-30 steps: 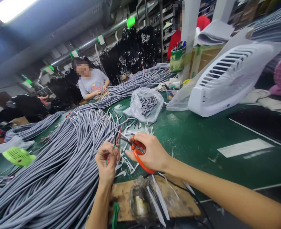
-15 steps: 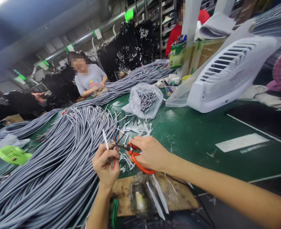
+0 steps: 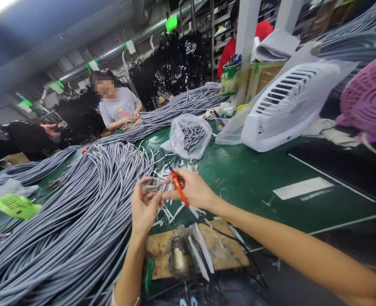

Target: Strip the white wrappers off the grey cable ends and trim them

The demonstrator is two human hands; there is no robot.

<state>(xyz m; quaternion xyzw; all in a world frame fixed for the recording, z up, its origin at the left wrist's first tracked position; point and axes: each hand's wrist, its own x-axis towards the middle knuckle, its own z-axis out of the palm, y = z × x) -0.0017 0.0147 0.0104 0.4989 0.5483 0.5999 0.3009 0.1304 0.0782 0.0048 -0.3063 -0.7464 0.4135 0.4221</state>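
My left hand (image 3: 146, 205) is closed on the end of a grey cable, where thin coloured wires (image 3: 158, 185) come out between the fingers. Close on its right, my right hand (image 3: 191, 189) holds orange-handled scissors (image 3: 179, 187), blades pointing up and away from the wires. The right fingertips reach the coloured wires by the left thumb. Left of both hands lies a large bundle of grey cables (image 3: 89, 212). White strips and scraps (image 3: 172, 212) are scattered on the table under the hands.
A wooden board (image 3: 226, 250) with a dirty metal piece (image 3: 180, 255) lies nearest me. Beyond the hands is a plastic bag (image 3: 189, 136) of short grey pieces. A white fan (image 3: 290, 106) and pink fan (image 3: 366, 97) stand right. A co-worker (image 3: 119, 104) sits across the green table (image 3: 239, 178).
The scissors have swung from pointing left at the wires to pointing up and away. The right fingers have come to the wires at my left hand. The view has shifted slightly.
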